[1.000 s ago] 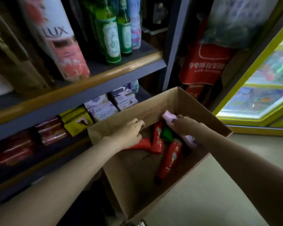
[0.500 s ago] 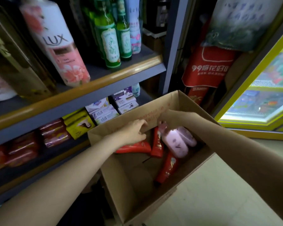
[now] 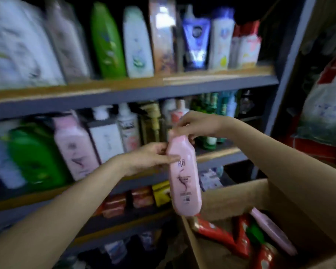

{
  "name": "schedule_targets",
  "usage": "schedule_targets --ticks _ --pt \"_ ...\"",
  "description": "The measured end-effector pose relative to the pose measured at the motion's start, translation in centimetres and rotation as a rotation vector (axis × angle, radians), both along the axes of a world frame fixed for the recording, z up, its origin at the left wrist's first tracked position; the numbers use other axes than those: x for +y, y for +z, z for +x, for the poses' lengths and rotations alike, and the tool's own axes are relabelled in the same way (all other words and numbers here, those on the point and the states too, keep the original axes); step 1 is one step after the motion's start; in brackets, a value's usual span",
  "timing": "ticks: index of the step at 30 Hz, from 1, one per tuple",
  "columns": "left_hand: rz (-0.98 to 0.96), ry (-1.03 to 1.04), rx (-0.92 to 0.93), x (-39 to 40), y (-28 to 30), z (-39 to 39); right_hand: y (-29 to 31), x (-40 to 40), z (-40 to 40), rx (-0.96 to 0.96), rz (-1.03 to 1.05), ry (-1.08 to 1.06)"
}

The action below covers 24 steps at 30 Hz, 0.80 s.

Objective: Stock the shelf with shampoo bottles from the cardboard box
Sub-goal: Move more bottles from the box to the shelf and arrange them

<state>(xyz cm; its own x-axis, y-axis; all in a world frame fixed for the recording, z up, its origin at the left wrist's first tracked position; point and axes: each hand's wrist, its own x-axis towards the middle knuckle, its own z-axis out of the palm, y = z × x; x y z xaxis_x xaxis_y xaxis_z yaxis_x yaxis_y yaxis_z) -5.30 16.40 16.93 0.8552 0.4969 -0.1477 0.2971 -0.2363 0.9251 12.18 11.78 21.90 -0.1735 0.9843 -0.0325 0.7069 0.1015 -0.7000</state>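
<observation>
Lifting clear of the cardboard box (image 3: 231, 193), the pink shampoo bottle (image 3: 183, 177) now hangs before the shelf (image 3: 211, 82); right hand (image 3: 200, 124) pinches its cap, left hand (image 3: 149, 158) grips its shoulder; placement comes next.

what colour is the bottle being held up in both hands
Pink, with a dark swirl graphic on its front: the bottle, clearest in the head view.

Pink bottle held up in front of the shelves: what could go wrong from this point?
1. The pink bottle hangs in the air, the right hand gripping its cap end and the left hand pinching its shoulder; a loosened grip could drop it toward the cardboard box.
2. The middle shelf looks crowded; pushing it in beside the matching pink bottle might topple neighbouring bottles.
</observation>
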Motion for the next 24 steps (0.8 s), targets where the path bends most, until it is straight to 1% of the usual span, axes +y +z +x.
schedule_targets --ticks 3,7,10,13,14,15,18,19,22,24 --pt "0.101 0.081 -0.061 0.8 4.6 -4.6 3.8 0.7 -4.3 0.183 0.093 0.011" --pt "0.282 0.197 -0.089 1.4 9.3 -9.5 7.3 1.6 -9.0 0.284 0.185 0.087" --pt "0.331 0.244 -0.142 1.5 11.4 -12.3 8.7 2.3 -11.6 0.425 0.23 0.033" --pt "0.365 0.3 -0.178 1.7 12.8 -14.2 9.2 2.5 -13.5 0.54 0.218 0.0" --pt "0.378 0.325 -0.188 1.8 13.1 -14.6 9.3 2.4 -13.9 0.551 0.21 0.009" --pt "0.391 0.353 -0.201 2.0 13.3 -14.8 9.3 2.4 -14.3 0.522 0.202 0.029" --pt "0.4 0.44 -0.236 2.7 13.6 -14.8 9.1 2.3 -15.5 0.281 0.173 0.058" --pt "0.402 0.458 -0.241 3.0 13.6 -14.7 9.0 2.4 -15.8 0.241 0.169 0.042" --pt "0.426 0.482 -0.283 3.5 13.8 -14.4 9.4 2.8 -16.0 0.277 0.2 0.01" --pt "0.419 0.498 -0.388 3.7 14.5 -14.3 10.4 3.2 -16.0 0.312 0.276 -0.02"
